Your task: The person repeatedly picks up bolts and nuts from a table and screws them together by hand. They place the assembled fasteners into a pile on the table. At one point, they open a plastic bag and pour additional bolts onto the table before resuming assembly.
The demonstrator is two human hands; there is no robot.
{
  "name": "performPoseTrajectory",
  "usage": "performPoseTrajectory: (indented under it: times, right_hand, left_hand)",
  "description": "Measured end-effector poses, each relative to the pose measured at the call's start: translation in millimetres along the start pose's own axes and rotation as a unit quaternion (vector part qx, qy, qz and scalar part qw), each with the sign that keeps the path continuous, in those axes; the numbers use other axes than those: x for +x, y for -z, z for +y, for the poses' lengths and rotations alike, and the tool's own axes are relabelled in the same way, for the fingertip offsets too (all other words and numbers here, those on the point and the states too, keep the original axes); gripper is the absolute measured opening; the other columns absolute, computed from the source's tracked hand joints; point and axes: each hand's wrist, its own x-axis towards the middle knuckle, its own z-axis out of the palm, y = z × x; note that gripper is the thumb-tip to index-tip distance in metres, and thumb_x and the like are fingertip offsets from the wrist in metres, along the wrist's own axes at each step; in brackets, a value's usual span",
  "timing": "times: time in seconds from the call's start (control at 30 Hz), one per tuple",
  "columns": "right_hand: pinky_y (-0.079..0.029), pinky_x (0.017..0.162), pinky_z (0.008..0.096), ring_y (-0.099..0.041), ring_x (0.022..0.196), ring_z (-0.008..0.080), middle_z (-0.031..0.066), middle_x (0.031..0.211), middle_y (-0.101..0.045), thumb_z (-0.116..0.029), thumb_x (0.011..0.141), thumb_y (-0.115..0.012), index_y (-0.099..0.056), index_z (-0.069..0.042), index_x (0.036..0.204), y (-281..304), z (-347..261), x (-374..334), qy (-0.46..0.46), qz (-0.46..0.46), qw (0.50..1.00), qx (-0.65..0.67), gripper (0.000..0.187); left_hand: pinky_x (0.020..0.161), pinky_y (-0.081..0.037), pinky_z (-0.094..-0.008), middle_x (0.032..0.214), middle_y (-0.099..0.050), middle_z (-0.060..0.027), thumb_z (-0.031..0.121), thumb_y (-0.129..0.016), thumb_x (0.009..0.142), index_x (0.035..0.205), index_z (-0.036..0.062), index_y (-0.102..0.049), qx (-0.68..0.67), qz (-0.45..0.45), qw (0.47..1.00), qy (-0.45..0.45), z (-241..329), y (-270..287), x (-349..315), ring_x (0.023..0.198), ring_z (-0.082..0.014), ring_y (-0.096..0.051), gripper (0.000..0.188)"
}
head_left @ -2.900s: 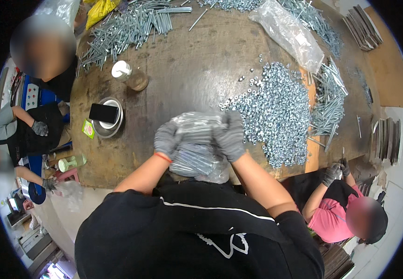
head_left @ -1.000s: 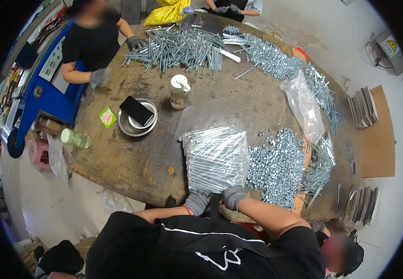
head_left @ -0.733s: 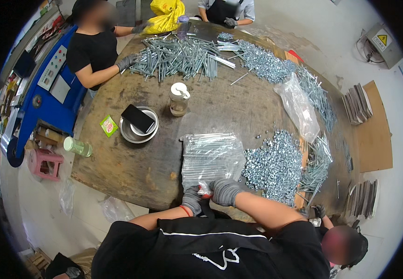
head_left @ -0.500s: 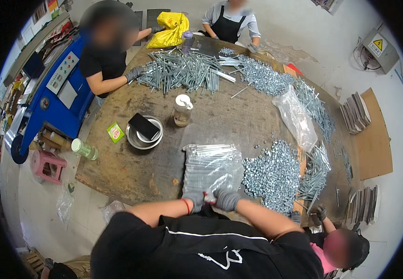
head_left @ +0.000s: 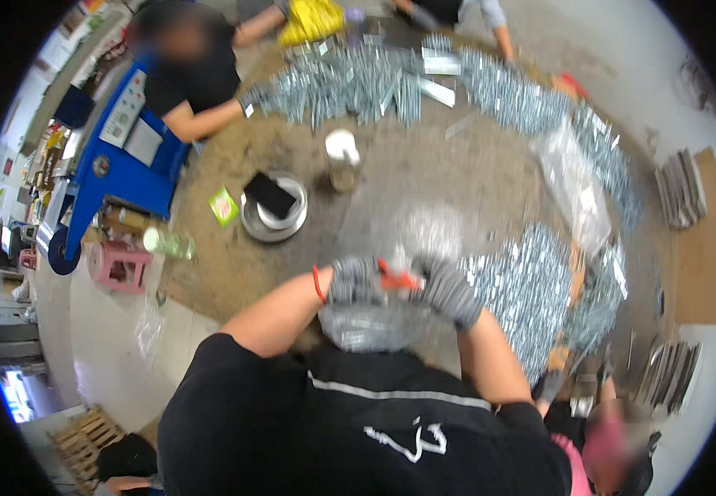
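Note:
My left hand (head_left: 356, 279), in a grey striped glove, is closed at the gathered film of a clear plastic bag (head_left: 372, 325). Close beside it, my right hand (head_left: 451, 293), gloved alike, is closed on the bag too. Between the hands sits a small red-orange thing (head_left: 399, 278), too blurred to name. The bag's film bulges below my hands toward my body. Shiny plastic also shows just beyond my fingers; motion blur hides what lies inside it.
Right of my hands lies a heap of metal nuts (head_left: 517, 289). Long threaded rods (head_left: 358, 83) are piled at the far side. A jug (head_left: 343, 161), a steel bowl (head_left: 250, 225) with a phone (head_left: 269, 195) and an empty-looking plastic bag (head_left: 573, 186) stand about. Co-workers surround the table.
Both hands have risen away from my body with the bag's gathered end. The bag of long rods, flat on the table before, is now largely hidden and blurred. The view has shifted.

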Motion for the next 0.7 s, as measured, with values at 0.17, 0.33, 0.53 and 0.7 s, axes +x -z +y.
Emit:
performPoseTrajectory:
  times: [0.17, 0.33, 0.53, 0.7]
  right_hand:
    - [-0.047, 0.072, 0.0233, -0.056, 0.08, 0.0119, 0.0052, 0.087, -0.062, -0.015, 0.073, -0.076, -0.059, 0.0, 0.101, -14, 42, -3, -0.078, 0.11, 0.93, 0.342, 0.036]
    - [-0.047, 0.073, 0.0227, -0.056, 0.08, 0.0098, 0.0035, 0.088, -0.062, -0.01, 0.077, -0.072, -0.059, 0.0, 0.102, -20, 46, -21, -0.117, 0.113, 0.914, 0.371, 0.03]
    - [-0.045, 0.071, 0.0214, -0.054, 0.079, 0.0094, 0.0048, 0.087, -0.062, -0.015, 0.08, -0.069, -0.06, -0.001, 0.105, -31, 43, -26, -0.098, 0.155, 0.915, 0.36, 0.03]
    - [-0.043, 0.072, 0.0215, -0.052, 0.078, 0.0082, 0.0015, 0.088, -0.061, -0.015, 0.08, -0.069, -0.06, -0.003, 0.105, -31, 36, -38, -0.07, 0.096, 0.906, 0.407, 0.029]
  left_hand:
    - [0.091, -0.043, -0.0299, 0.112, -0.06, -0.0072, 0.021, -0.075, 0.074, 0.116, 0.0049, -0.058, 0.25, 0.165, 0.948, -0.109, -2, -31, 3, 0.103, -0.0156, -0.054, 0.048]
    - [0.082, -0.045, -0.0318, 0.097, -0.06, -0.0084, 0.021, -0.079, 0.067, 0.101, 0.004, -0.063, 0.51, 0.318, 0.792, -0.104, 6, -37, 6, 0.093, -0.0186, -0.057, 0.042]
    - [0.068, -0.045, -0.0389, 0.076, -0.058, -0.0161, 0.034, -0.064, 0.079, 0.09, 0.0051, -0.065, 0.743, 0.259, 0.614, -0.06, 18, -62, 21, 0.076, -0.0359, -0.056, 0.031]
    - [0.047, -0.039, -0.0301, 0.057, -0.045, -0.0018, 0.025, -0.057, 0.086, 0.067, 0.008, -0.053, 0.32, 0.147, 0.927, -0.127, 25, -62, 14, 0.05, -0.0149, -0.045, 0.026]
